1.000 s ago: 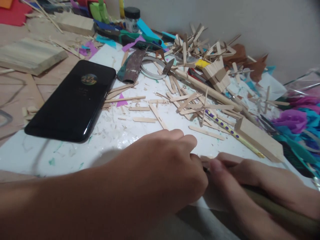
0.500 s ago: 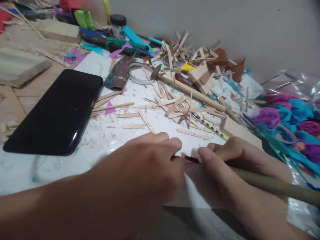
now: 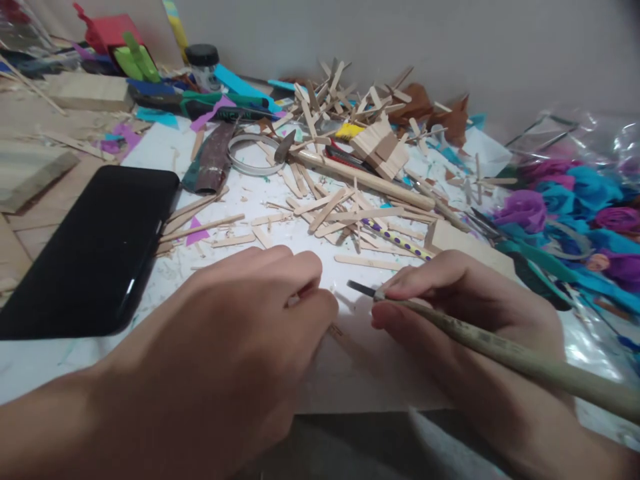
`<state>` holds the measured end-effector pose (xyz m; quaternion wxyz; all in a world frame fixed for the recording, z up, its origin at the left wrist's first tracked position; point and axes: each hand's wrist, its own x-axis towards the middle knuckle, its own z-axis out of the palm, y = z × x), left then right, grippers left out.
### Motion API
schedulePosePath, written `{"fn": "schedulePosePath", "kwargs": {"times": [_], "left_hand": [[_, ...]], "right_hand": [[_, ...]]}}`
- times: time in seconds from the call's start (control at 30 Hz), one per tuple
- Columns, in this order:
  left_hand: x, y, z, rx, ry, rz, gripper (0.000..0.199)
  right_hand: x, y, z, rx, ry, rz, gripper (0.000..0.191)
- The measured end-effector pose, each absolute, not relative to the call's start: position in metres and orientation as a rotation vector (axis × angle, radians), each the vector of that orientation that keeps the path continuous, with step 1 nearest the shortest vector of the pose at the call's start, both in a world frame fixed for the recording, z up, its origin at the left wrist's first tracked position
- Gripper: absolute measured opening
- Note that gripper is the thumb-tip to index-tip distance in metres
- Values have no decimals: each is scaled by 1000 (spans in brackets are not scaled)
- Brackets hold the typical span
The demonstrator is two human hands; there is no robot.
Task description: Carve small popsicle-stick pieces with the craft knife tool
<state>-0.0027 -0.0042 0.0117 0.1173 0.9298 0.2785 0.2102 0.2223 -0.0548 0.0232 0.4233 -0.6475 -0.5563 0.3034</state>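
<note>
black phone (image 3: pixel 95 250) near left hand (image 3: pixel 250 327)

Tool handle (image 3: pixel 500 350): olive-brown, dark mottling; blade (image 3: pixel 361 289) dark grey. Phone (image 3: pixel 90 247): plain black. Pencil (image 3: pixel 395 238): 2 colours, pale yellow with purple dots. Craft sticks (image 3: pixel 367 263): pale tan. Flowers (image 3: pixel 520 211): purple, blue, magenta. Jar lid (image 3: pixel 201 55): black. Wood block (image 3: pixel 473 248): pale cream. Wall (image 3: pixel 400 33): plain grey. Sheet (image 3: pixel 153 148): white, green flecks.

2 hands (image 3: pixel 235 320), 1 held tool (image 3: pixel 500 350), 1 blk ph. (image 3: pixel 95 253), 1 jar w/ lid (image 3: pixel 203 53).
</note>
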Motion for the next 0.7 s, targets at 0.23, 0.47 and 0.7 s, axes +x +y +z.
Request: {"fn": "schedulePosePath", "kwargs": {"times": [0.23,0.47,0.7], "left_hand": [[7,-16,4,2786,776,588,25],[9,-13,5,2822,774,637,22],[4,-9,7,2749,763,558,22]], "right_hand": [[222,-56,16,-1660,-1623,589,36],[217,-49,14,-1708,-1643,533,45],[219,-57,22,-1706,-1682,605,46]]}}
